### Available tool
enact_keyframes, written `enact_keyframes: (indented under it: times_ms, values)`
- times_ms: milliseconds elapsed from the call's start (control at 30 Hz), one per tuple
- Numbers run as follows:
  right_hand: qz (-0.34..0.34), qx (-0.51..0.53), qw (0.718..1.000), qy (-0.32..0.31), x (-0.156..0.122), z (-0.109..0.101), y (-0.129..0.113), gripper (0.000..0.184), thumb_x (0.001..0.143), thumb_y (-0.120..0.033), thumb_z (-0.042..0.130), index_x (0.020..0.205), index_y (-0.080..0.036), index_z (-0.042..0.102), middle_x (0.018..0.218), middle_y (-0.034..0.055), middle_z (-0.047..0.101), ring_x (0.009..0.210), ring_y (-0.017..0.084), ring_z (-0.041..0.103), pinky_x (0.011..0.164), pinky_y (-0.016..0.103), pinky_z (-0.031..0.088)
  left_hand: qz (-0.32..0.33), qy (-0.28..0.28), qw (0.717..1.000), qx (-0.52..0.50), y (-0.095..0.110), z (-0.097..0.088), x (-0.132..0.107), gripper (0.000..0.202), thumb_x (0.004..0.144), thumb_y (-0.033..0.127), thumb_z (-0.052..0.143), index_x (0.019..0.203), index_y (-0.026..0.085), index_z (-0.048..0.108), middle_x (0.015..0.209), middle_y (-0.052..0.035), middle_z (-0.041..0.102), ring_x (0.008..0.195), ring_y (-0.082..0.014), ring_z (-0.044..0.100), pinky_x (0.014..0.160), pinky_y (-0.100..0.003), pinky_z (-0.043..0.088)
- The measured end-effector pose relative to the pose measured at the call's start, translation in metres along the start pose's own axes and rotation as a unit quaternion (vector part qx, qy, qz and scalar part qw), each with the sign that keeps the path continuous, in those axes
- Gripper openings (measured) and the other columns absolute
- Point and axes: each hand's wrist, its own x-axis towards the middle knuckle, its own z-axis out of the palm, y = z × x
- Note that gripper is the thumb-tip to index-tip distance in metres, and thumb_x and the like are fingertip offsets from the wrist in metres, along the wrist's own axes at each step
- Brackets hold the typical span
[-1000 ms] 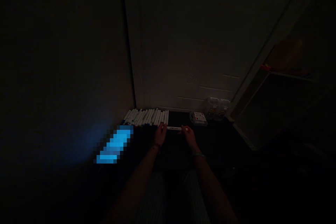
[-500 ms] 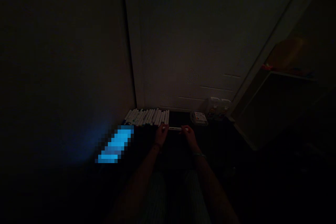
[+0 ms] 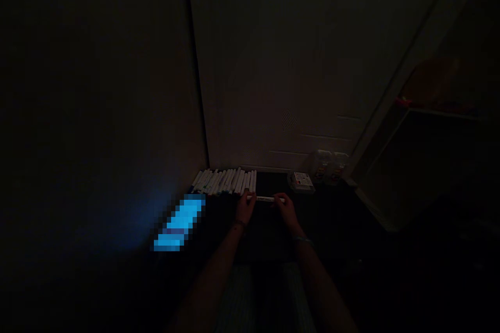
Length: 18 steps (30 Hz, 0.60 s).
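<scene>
The room is very dark. My left hand (image 3: 245, 207) and my right hand (image 3: 286, 207) each pinch one end of a white marker pen (image 3: 265, 199), held level just above the dark floor. Beyond my left hand lies a row of several white marker pens (image 3: 225, 181), side by side against the foot of the door. My forearms reach forward from the bottom of the view, over my striped trouser legs.
A glowing blue screen (image 3: 179, 222) lies on the floor to the left. A small printed box (image 3: 301, 181) and two plastic containers (image 3: 330, 166) stand near the pale door (image 3: 289, 62). A dark cabinet (image 3: 422, 161) stands at the right.
The view has shifted a little, so everything sits slightly lower and to the right. Both hands keep hold of the marker.
</scene>
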Motion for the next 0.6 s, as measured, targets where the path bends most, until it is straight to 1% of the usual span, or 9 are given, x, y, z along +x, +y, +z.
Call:
enact_keyframes:
  times_ms: [233,400,600]
  values:
    - [0.005,0.007,1.0,-0.009,0.0015,0.0002,0.0009,0.038,0.068,-0.053,0.052,0.083,-0.019,0.056,0.059,0.0003,0.058,0.056,0.014,0.052,0.052,0.022,0.036,-0.001,0.004,1.0,0.014,0.0028,-0.0014,-0.0005,0.029,0.072,0.045,0.045,0.075,0.017,0.054,0.056,0.0028,0.051,0.054,-0.0109,0.048,0.052,-0.021,0.035]
    - [-0.001,0.007,1.0,-0.018,0.0021,-0.0004,0.0044,0.036,0.069,-0.051,0.052,0.083,-0.018,0.057,0.058,-0.0004,0.057,0.054,0.013,0.051,0.052,0.022,0.036,-0.002,-0.002,1.0,0.026,0.0008,-0.0014,-0.0004,0.03,0.073,0.045,0.044,0.075,0.017,0.053,0.051,0.004,0.047,0.048,-0.0101,0.044,0.049,-0.021,0.032]
    - [-0.01,-0.009,1.0,0.009,0.0021,0.0011,0.0062,0.033,0.068,-0.049,0.053,0.079,-0.018,0.057,0.058,-0.0002,0.057,0.055,0.014,0.051,0.052,0.022,0.036,0.005,0.002,1.0,0.015,0.0013,-0.0011,-0.001,0.028,0.072,0.045,0.045,0.071,0.018,0.052,0.054,0.003,0.049,0.052,-0.0108,0.046,0.051,-0.021,0.033]
